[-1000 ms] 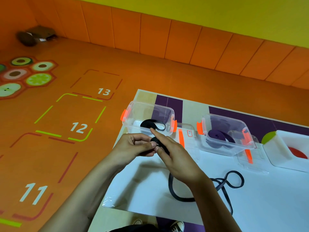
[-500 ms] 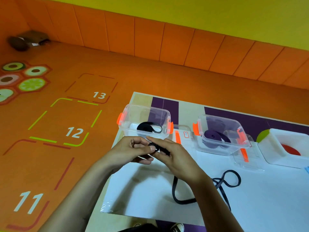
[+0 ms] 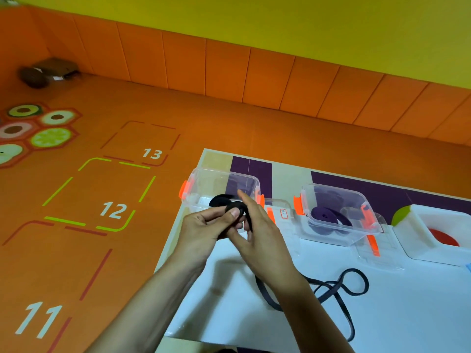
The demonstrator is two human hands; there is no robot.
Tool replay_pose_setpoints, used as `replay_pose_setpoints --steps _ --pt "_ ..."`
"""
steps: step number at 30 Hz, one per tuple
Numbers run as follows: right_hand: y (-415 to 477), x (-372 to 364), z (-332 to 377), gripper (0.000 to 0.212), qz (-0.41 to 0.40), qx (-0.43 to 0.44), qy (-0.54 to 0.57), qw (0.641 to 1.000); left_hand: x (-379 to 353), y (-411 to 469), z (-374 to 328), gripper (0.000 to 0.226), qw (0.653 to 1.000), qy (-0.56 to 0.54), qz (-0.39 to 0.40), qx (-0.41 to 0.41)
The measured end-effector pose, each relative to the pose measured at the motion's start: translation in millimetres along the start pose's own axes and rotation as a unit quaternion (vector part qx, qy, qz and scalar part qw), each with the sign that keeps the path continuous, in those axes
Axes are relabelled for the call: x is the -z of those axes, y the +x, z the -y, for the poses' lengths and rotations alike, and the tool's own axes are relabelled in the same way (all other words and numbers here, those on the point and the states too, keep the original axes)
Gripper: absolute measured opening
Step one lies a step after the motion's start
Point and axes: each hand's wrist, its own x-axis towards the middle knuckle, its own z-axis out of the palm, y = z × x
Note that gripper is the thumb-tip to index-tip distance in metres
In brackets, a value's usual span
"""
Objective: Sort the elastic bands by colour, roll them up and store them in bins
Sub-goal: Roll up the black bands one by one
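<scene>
Head: clear bins on white table; orange floor; yellow wall.

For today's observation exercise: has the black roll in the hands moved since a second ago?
Yes. The black roll has shifted toward the left clear bin, now overlapping its front wall.

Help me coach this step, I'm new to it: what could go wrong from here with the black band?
1. The black roll, pinched between the left hand and right hand, could spring loose if either grip slackens.
2. The loose tail on the white sheet crosses itself in loops, so it may twist or snag while feeding in.
3. The purple-roll bin stands beside the black-roll bin; a mix-up seems possible.
</scene>
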Motion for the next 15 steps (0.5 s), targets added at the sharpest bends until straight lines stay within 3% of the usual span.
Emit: replay_pose_setpoints --steps 3,6,11,15 --pt "0.0 -3.7 1.0 0.056 -0.025 -0.006 0.002 1.000 -9.2 -7.0 8.5 0.015 1.000 -0.010 -0.010 0.007" --pt "-1.3 5.0 -5.6 0.051 0.002 0.003 -0.010 1.000 -1.5 -3.5 5.0 0.014 0.996 0.080 0.045 0.015" --pt "-3.3 14.6 -11.4 0.065 0.122 0.031 -0.036 0.991 25.5 7.8 -21.3 0.005 0.954 0.235 0.182 0.047" --pt "-1.6 13.4 -5.4 0.071 0.108 0.037 -0.032 0.993 27.3 7.2 -22.5 0.009 0.950 0.252 0.186 -0.010"
